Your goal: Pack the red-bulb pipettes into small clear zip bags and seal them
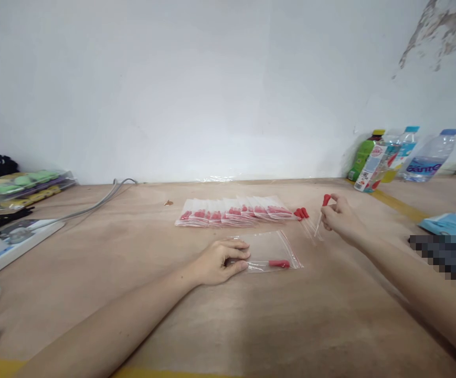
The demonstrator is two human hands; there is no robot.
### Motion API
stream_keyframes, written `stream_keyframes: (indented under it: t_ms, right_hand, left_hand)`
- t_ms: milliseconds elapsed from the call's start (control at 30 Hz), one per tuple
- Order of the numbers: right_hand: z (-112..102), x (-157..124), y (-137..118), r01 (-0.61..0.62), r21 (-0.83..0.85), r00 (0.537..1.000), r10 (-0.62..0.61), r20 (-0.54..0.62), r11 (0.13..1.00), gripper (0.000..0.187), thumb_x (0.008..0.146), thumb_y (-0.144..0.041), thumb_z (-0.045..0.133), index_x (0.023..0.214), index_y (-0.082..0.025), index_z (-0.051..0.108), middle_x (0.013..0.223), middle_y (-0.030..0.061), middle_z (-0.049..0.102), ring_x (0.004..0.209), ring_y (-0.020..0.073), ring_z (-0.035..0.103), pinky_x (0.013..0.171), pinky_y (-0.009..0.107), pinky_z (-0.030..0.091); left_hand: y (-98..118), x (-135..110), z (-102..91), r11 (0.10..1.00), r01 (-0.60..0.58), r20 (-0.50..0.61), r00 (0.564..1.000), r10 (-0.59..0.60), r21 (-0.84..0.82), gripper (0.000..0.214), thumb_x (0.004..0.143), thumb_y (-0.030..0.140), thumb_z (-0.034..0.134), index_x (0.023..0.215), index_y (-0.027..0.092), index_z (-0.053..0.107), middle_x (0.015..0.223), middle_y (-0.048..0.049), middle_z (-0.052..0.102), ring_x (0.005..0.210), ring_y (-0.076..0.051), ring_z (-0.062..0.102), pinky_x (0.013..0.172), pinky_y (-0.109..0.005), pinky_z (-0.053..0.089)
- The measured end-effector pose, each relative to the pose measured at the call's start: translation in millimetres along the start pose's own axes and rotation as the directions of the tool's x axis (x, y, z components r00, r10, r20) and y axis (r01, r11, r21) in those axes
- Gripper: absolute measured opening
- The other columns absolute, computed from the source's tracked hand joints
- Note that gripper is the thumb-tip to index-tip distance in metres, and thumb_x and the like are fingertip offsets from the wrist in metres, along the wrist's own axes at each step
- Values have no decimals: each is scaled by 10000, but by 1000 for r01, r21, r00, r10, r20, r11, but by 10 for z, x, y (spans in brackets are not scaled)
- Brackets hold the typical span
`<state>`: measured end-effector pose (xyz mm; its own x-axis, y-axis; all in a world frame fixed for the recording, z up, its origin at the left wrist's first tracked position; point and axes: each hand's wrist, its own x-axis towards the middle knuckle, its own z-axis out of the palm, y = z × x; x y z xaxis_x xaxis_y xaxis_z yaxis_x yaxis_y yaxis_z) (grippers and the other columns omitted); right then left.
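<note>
My left hand (pixel 222 261) lies on the left end of a clear zip bag (pixel 265 247), thumb and fingers apart, the fingertips pressing it to the table. Inside that bag lies one glass dropper (pixel 278 263) with a red rubber bulb pointing right. Further right, my right hand (pixel 338 214) pinches another red-bulbed dropper (pixel 326 200) just below its bulb, its glass tube slanting down to the left. Beside it, several loose droppers (pixel 303 213) rest on the table, bulbs toward the back. Behind my left hand spreads an overlapping row of filled zip bags (pixel 233 211) with red bulbs showing through.
A white power strip (pixel 19 244) with a grey cable (pixel 89 209) occupies the left side. Behind it are packaged items (pixel 25 184). Bottles (pixel 428 157) and a carton (pixel 369 168) stand by the wall at right. A blue packet (pixel 450 228) lies near the right edge.
</note>
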<state>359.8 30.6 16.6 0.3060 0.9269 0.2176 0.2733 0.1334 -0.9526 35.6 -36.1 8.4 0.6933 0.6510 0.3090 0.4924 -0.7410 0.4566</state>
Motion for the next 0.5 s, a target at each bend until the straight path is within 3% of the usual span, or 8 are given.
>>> stream_keyframes:
  t_ms: [67,133,267,367,500]
  right_hand:
    - [77,-222,-23,9,26,999,-10,53,1000,733,688,-228,532,1326,-166,177,572,-68,438,379,114,426,336,235,346]
    - [167,-406,-33,44,71,996,-49,77,997,726,712,-248,522,1329,-191,144,616,-61,443,391,110,442,341,239,378]
    - [313,-558,-12,67,189,997,-72,19,980,621,693,-278,576,1220,-247,249,704,-49,458,474,110,513,391,242,462]
    - [382,-602,-17,0,284,1000,-3,11,959,558,655,-277,630,1102,-258,297,719,-58,491,510,112,552,451,248,506]
    - [426,-736,-75,-166,386,982,116,151,908,474,624,-298,690,971,-239,372,665,-60,541,573,121,596,592,270,540]
  left_hand:
    - [1,-3,-1,1000,0,-3,1000,0,1,314,858,346,525,1113,194,626,1213,-93,575,1131,-194,534,1003,-351,383]
    - [3,-6,-5,1000,-4,-7,1000,4,1,308,854,342,532,1107,195,628,1209,-90,578,1123,-194,540,997,-350,389]
    - [1,-8,-7,1000,-10,-8,1000,10,4,311,851,345,536,1104,188,626,1210,-90,575,1124,-191,537,998,-344,387]
    - [5,-2,-12,1000,-27,-3,1000,27,12,335,852,355,532,1136,191,600,1215,-83,570,1127,-192,529,992,-348,390]
    - [38,7,-33,999,-3,-1,1000,3,43,453,841,359,546,1262,205,479,1226,-80,559,1135,-211,513,965,-370,406]
